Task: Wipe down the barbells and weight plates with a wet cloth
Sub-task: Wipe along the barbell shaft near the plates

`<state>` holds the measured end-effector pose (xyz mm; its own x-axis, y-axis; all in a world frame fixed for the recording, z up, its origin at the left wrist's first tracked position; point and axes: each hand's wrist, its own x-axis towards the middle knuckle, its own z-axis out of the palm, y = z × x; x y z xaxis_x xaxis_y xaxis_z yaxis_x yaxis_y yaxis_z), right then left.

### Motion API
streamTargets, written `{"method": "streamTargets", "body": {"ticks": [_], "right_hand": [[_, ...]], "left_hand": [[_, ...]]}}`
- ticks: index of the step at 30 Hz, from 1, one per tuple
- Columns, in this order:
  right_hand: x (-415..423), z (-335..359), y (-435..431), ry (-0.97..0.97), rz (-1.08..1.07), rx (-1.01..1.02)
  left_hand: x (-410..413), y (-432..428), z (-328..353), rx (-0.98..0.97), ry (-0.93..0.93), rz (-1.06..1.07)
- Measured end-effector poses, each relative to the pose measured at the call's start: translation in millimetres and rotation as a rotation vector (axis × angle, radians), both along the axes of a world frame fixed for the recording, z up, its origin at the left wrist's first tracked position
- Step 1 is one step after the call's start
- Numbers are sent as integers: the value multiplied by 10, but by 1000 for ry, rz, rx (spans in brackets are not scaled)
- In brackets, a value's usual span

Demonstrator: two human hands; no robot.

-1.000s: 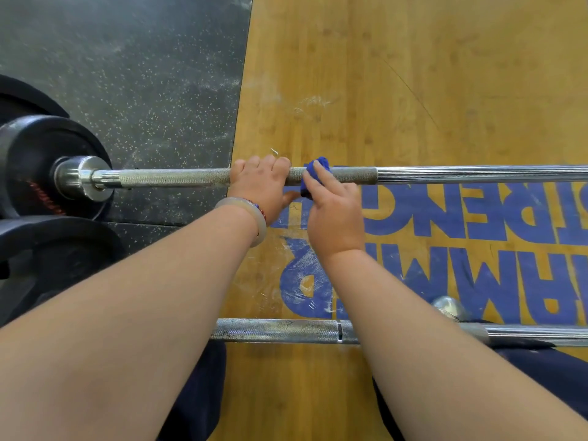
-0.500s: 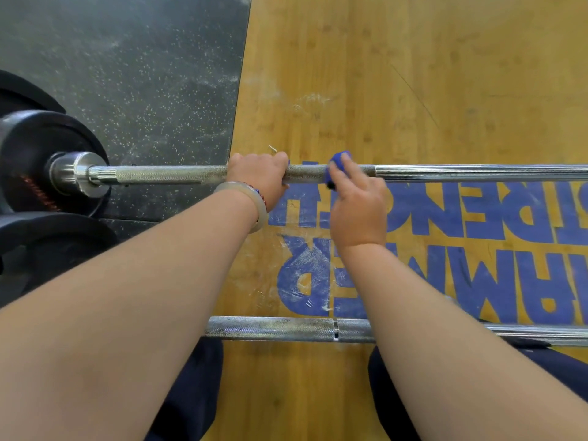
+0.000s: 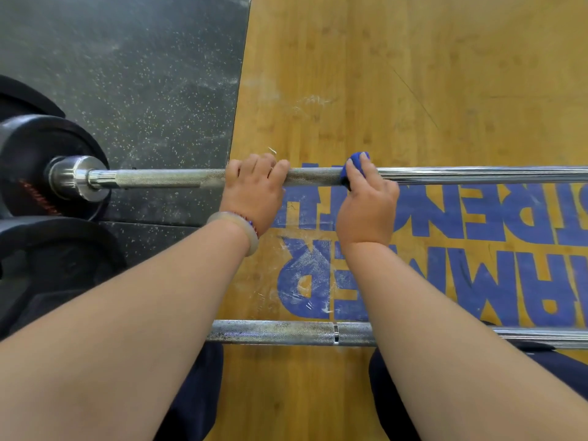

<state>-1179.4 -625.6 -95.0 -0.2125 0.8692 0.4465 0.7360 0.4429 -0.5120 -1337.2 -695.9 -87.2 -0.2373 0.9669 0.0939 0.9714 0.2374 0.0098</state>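
A steel barbell [image 3: 165,179] lies across the floor, its knurled shaft running left to a chrome sleeve and black weight plates [image 3: 28,173]. My left hand [image 3: 254,189] grips the shaft with fingers curled over it, a pale bangle on the wrist. Just to the right, my right hand [image 3: 366,205] wraps a small blue cloth [image 3: 351,168] around the shaft where the knurling meets the smooth part. A second barbell [image 3: 286,332] lies nearer to me, passing under my right forearm.
The bars rest on a wooden lifting platform [image 3: 381,74] with large blue lettering. Black speckled rubber flooring [image 3: 127,74] lies to the left. Another black plate [image 3: 57,249] sits at lower left. My dark trouser legs show at the bottom.
My right hand has slid the blue cloth to the right along the far bar, away from my left hand, which keeps its grip in place.
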Motion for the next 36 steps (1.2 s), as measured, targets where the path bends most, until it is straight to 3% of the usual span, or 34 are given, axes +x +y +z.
{"method": "streamTargets", "body": {"ticks": [2,6,12,16,18,20,23,25,29,31,34,36], "right_hand": [[-103,10,-110,-9,53,10],[-190,-24,-248,-117,379,86],[7,44,59,-16,1,-14],[-229,43,-215,-100,321,44],[-220,30,-197,-142,370,44],[-117,39,-83,-112,229,27],[-2,99,80,-29,-62,-177],[-85,124,21,-27,-34,-203],[-226,69,-182,-15,332,-109],[-133,101,-89,-52,262,-68],[24,148,75,-22,-80,-216],[1,152,62,-24,-114,-248]], "left_hand": [[31,-104,-164,134,68,-32],[50,-111,-258,77,173,4],[65,-79,-178,-83,197,47],[102,-50,-75,-158,157,64],[105,-33,-25,-212,107,60],[99,-15,17,-218,86,69],[83,4,41,-245,69,72],[84,9,58,-258,69,75],[113,19,90,-282,91,59],[75,54,117,-273,73,50],[51,81,147,-258,33,54],[59,81,138,-250,36,50]]}}
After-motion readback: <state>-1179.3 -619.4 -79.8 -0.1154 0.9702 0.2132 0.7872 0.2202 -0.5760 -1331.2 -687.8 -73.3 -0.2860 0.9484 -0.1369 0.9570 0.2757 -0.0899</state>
